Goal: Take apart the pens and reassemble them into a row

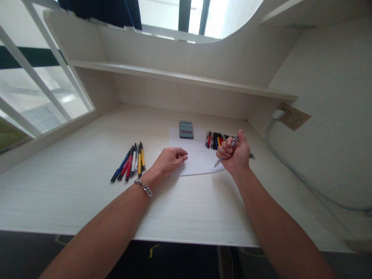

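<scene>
My right hand (pixel 235 153) is raised at the right side of a white sheet of paper (pixel 200 161), fingers closed around a pale pen (pixel 219 162) whose lower end slants down toward the sheet. On the paper's left edge rests my left hand (pixel 171 159), fingers loosely stretched and a ring on one of them; nothing shows in it. Behind my right hand lies a row of pens (pixel 215 140) in black, red, blue and yellow, partly hidden by that hand. A small dark rectangular object (pixel 186 129) sits at the paper's far edge.
Left of my left hand, several blue, red, white and yellow pens (pixel 130 161) lie in a loose bunch on the white desk (pixel 87 193). A shelf (pixel 174 75) spans the back. At right, a cable (pixel 286 166) runs from a wall socket (pixel 293 116).
</scene>
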The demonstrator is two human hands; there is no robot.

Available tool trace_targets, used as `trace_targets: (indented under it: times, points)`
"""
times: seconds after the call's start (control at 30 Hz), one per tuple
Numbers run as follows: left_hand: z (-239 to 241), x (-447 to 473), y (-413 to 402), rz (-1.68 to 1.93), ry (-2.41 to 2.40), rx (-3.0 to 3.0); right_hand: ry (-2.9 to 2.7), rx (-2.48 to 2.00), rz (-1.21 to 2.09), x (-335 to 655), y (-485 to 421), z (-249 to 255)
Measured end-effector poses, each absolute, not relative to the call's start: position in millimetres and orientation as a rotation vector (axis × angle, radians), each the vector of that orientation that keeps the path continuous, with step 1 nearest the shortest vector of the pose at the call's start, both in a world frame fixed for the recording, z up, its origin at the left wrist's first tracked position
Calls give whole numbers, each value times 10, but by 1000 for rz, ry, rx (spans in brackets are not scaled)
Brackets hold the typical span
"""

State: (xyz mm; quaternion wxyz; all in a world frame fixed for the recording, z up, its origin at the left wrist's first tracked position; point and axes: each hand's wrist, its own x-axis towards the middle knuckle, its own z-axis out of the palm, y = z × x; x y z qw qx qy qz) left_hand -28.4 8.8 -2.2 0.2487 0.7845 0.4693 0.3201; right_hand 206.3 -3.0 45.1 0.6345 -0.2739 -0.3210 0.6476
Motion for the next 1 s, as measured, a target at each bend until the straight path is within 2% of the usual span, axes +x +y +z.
trace_targets:
  times: [0.6, 1.0]
  points:
    - [-62, -331, 164, 921, 1316, 2071, -709, -691, 1406, 2041, 5, 406]
    - [-84, -421, 242, 883, 1476, 2047, -711, -1044, 1207, 2007, 83, 261]
